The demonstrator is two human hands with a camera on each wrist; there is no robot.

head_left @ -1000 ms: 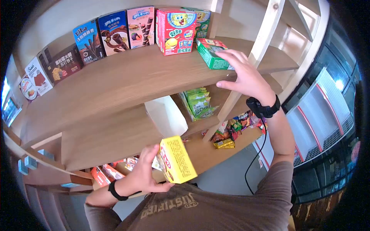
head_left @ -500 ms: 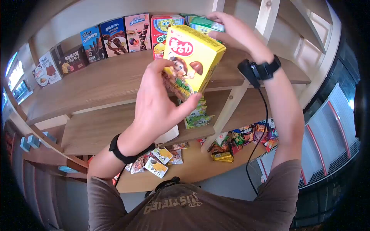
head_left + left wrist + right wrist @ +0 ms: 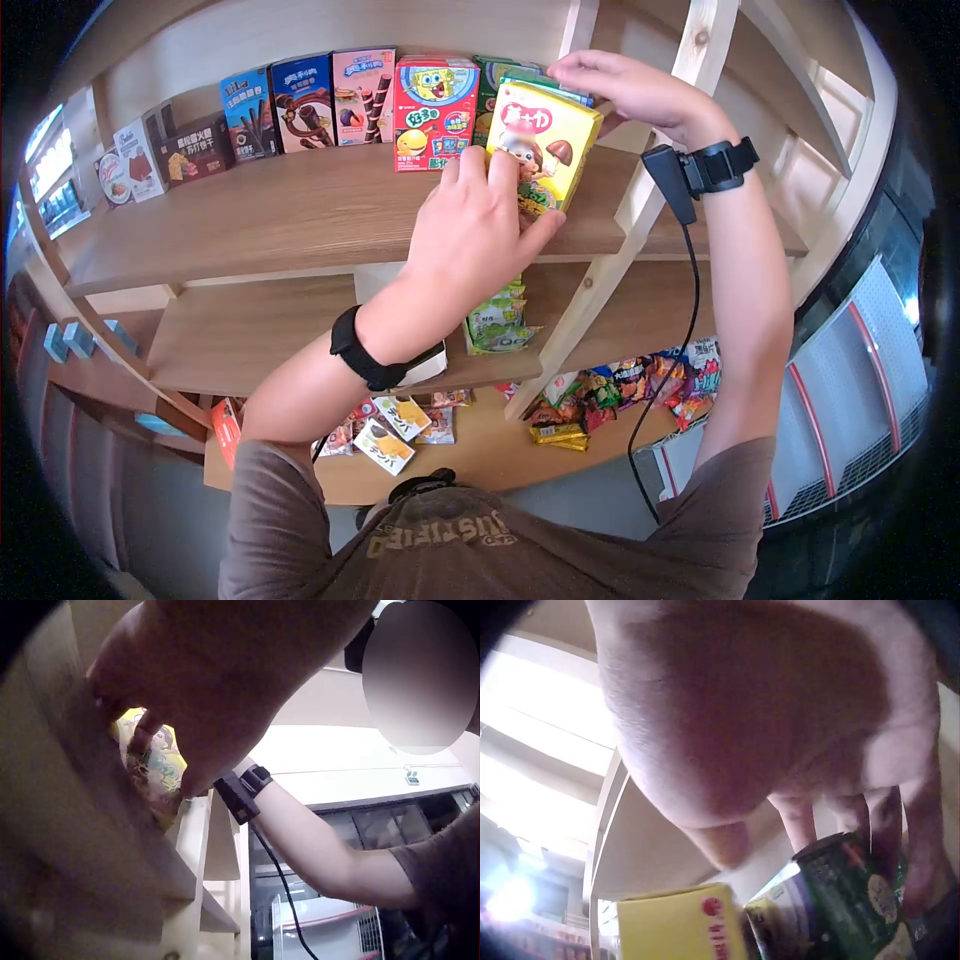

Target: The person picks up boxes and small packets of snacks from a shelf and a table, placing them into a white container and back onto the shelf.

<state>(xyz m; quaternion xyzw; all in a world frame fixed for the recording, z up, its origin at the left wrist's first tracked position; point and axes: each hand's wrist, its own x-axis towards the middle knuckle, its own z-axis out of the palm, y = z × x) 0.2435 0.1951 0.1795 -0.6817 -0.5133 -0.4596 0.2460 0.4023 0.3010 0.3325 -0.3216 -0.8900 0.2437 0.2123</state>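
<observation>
My left hand (image 3: 465,220) grips the yellow box (image 3: 568,125) with a cartoon figure, upright at the right part of the upper shelf. Behind it stands a green box (image 3: 520,78), mostly hidden. Over that green box's top reach the extended fingers of my right hand (image 3: 640,92). In the right wrist view those fingers touch the green box (image 3: 847,892), the thumb held apart from it, with the yellow box (image 3: 675,922) alongside. The left wrist view shows my left fingers around the yellow box (image 3: 163,761).
A red box (image 3: 434,115) stands left of the yellow one, with pink, blue and brown boxes further left. A slanting wooden post (image 3: 640,200) is to the right. Green packets (image 3: 500,325) lie on the shelf below, bagged snacks (image 3: 630,385) lower down.
My left hand has raised the yellow box from below to the upper shelf, in front of the green one. The green box, earlier lying flat under my right hand, now stands at the back.
</observation>
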